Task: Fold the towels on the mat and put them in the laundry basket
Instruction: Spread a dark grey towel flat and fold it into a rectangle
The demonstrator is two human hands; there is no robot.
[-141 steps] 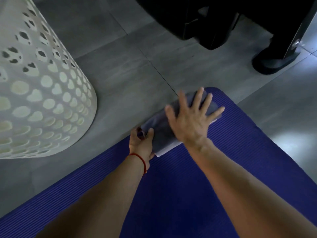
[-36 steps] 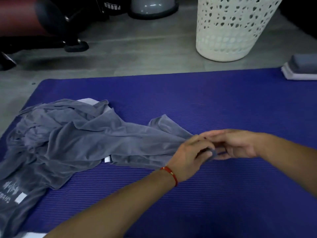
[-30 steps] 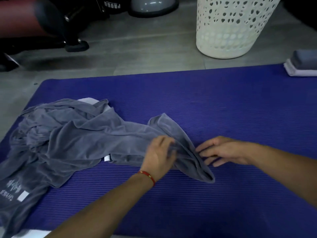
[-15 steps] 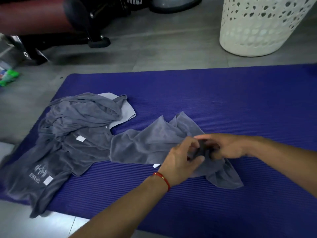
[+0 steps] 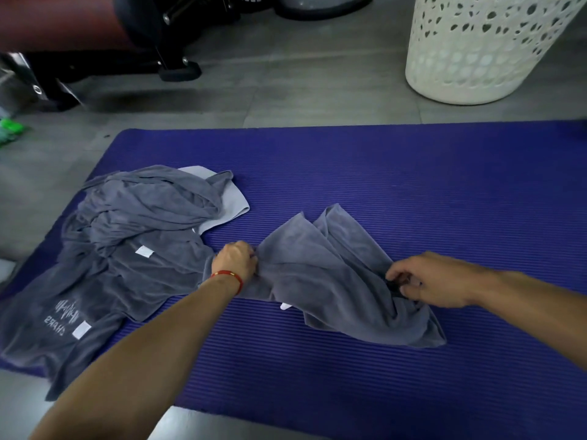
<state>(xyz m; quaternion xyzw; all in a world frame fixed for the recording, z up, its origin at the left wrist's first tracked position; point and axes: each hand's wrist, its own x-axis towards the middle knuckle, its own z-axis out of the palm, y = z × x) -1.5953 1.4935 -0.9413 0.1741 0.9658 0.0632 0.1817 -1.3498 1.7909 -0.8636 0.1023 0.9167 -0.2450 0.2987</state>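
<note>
A crumpled grey towel [image 5: 330, 274] lies in the middle of the purple mat [image 5: 397, 185]. My left hand [image 5: 236, 260], with a red string at the wrist, is closed on the towel's left edge. My right hand [image 5: 428, 281] pinches the towel's right side. The two hands are spread apart along the cloth. A heap of more grey towels [image 5: 127, 242] with white labels and printed lettering lies at the mat's left end. The white perforated laundry basket [image 5: 482, 49] stands on the floor beyond the mat at the upper right.
Black and red gym equipment [image 5: 127, 36] with a metal foot stands on the grey tiled floor [image 5: 286, 96] at the upper left. A green object [image 5: 11, 127] sits at the far left edge. The mat's near edge runs along the bottom.
My hands, close together on the towel half a second ago, have moved apart: the left went left to the towel's edge, the right went right. The towel is pulled clear of the heap.
</note>
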